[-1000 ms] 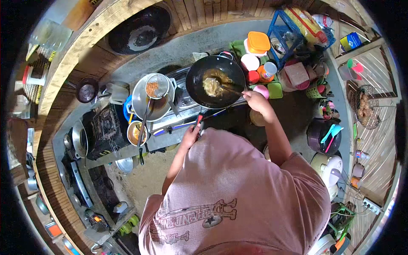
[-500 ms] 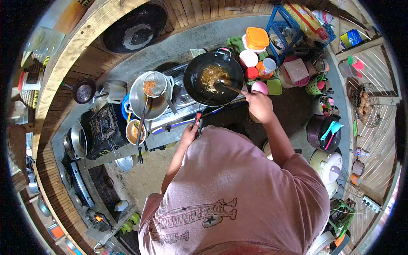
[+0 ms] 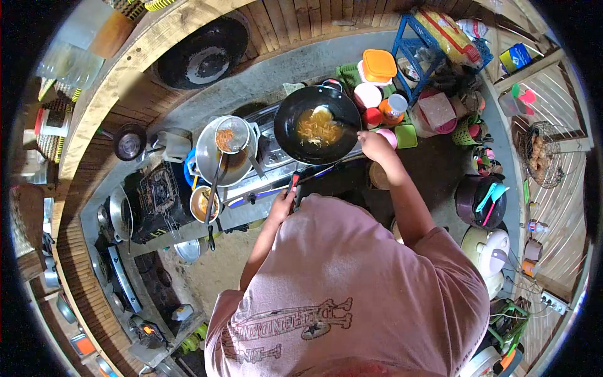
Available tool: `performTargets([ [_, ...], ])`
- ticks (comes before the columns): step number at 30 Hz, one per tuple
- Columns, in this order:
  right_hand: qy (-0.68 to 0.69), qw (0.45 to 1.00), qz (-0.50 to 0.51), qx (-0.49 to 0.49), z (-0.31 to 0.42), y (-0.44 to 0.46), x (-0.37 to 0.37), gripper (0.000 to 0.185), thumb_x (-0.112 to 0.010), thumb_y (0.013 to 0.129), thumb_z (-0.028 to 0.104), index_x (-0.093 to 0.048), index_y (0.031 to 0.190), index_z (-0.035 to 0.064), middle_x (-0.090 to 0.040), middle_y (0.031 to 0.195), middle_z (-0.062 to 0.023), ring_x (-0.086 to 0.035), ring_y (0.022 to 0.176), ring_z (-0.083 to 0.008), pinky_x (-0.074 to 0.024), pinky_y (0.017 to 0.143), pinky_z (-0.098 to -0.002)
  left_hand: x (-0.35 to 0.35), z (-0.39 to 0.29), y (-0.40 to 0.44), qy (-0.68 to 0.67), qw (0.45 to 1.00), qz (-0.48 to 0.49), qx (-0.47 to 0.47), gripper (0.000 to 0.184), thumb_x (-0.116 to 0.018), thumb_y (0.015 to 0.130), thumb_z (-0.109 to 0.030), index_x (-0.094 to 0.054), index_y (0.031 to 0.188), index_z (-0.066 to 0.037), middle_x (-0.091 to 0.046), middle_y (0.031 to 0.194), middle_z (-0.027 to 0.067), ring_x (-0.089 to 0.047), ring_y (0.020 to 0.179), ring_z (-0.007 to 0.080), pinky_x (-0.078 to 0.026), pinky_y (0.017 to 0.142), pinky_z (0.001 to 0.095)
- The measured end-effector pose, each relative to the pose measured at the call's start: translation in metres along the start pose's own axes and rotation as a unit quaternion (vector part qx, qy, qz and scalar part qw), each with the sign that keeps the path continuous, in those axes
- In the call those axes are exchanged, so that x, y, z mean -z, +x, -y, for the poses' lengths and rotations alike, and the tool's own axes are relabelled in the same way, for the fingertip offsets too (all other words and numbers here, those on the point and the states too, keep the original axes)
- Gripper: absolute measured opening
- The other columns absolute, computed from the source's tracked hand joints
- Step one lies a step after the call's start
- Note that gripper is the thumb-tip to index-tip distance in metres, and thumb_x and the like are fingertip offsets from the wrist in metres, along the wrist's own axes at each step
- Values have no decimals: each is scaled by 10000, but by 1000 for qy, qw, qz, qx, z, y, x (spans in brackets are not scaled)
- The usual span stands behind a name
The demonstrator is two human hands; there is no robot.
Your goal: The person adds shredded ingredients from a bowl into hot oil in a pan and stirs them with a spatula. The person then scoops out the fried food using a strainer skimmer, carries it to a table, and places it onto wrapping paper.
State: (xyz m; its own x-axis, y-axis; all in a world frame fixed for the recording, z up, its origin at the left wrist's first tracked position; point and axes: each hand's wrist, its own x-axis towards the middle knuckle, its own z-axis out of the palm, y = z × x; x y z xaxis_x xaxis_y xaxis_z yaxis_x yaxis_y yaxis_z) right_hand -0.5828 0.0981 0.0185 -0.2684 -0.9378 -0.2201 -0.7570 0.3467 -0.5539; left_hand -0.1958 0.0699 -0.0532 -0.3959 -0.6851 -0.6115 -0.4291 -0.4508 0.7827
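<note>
Around the black wok, a pink shirt is nearest, at 6 o'clock, hiding what lies beneath. At 7, the left hand is closed around a red handle. At 8, a bowl holds yellowish food. At 4, the right hand is clamped on a utensil's handle. Between 8 and 9, a strainer of orange-brown bits sits over a pot of brown liquid. The wok holds golden strips in liquid; lidded tubs stand beyond, at 2.
</note>
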Motion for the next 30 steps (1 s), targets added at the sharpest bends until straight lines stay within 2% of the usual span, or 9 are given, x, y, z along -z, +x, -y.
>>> performTargets([
  [2, 25, 999, 9, 33, -3, -6, -5, 320, -495, 968, 155, -660, 1231, 80, -669, 1144, -228, -642, 1088, -359, -481, 955, -407, 2, 2, 3, 3, 1000, 0, 1, 474, -594, 948, -550, -559, 891, -80, -474, 599, -26, -430, 492, 88, -325, 452, 279],
  [7, -20, 999, -18, 23, 67, -77, 62, 327, -546, 918, 151, -676, 1216, 124, -688, 1067, -201, -668, 957, -361, -527, 819, -460, 0, -9, -6, 13, 1000, -2, -3, 471, -598, 945, -549, -570, 882, -83, -521, 632, -13, -473, 544, 97, -370, 511, 272],
  [12, -129, 984, -41, 116, 48, -108, 69, 325, -588, 868, 135, -713, 1166, 167, -706, 866, -141, -683, 787, -342, -541, 704, -458, 1, 3, 2, -3, 1000, 4, 12, 452, -597, 949, -540, -577, 873, -95, -521, 634, -20, -465, 542, 88, -363, 510, 269],
  [14, -132, 985, -43, 107, 49, -106, 65, 329, -588, 862, 135, -720, 1159, 184, -699, 811, -117, -682, 759, -341, -542, 682, -465, 0, 7, 4, -11, 1000, 3, 12, 443, -598, 951, -535, -578, 867, -100, -516, 632, -25, -460, 541, 84, -357, 508, 268],
  [18, -141, 988, -19, 55, 64, -90, 45, 349, -578, 875, 135, -707, 1194, 193, -701, 932, -145, -685, 805, -337, -540, 698, -470, -5, 10, 5, -33, 999, 17, -2, 404, -599, 964, -498, -577, 860, -109, -493, 619, -42, -437, 532, 72, -331, 498, 264],
  [20, -115, 989, -66, 72, 65, -85, 40, 364, -556, 893, 122, -693, 1220, 201, -694, 980, -153, -681, 826, -341, -537, 708, -471, -5, 9, 6, -47, 999, 19, -14, 392, -598, 969, -486, -577, 856, -111, -486, 615, -47, -430, 528, 69, -323, 496, 262],
  [22, -102, 988, -85, 76, 72, -86, 52, 385, -535, 899, 105, -681, 1238, 214, -697, 953, -150, -680, 827, -338, -534, 712, -471, -6, 3, 0, -57, 998, 19, -5, 375, -596, 976, -466, -577, 854, -112, -484, 615, -51, -426, 525, 67, -320, 494, 258],
  [24, -67, 994, -90, 6, 64, -79, 59, 360, -568, 912, 163, -677, 1248, 238, -705, 900, -147, -672, 835, -342, -536, 707, -460, -4, 11, 4, -52, 998, 22, -4, 388, -595, 973, -477, -589, 860, -106, -487, 621, -49, -428, 537, 70, -324, 502, 260],
  [30, -151, 979, -138, -13, 32, -33, 47, 329, -540, 916, 160, -670, 1215, 118, -694, 772, -181, -686, 724, -366, -527, 669, -502, -2, 18, 12, -3, 1000, 11, -7, 469, -583, 959, -531, -638, 898, -69, -499, 648, -39, -435, 590, 89, -341, 548, 274],
])
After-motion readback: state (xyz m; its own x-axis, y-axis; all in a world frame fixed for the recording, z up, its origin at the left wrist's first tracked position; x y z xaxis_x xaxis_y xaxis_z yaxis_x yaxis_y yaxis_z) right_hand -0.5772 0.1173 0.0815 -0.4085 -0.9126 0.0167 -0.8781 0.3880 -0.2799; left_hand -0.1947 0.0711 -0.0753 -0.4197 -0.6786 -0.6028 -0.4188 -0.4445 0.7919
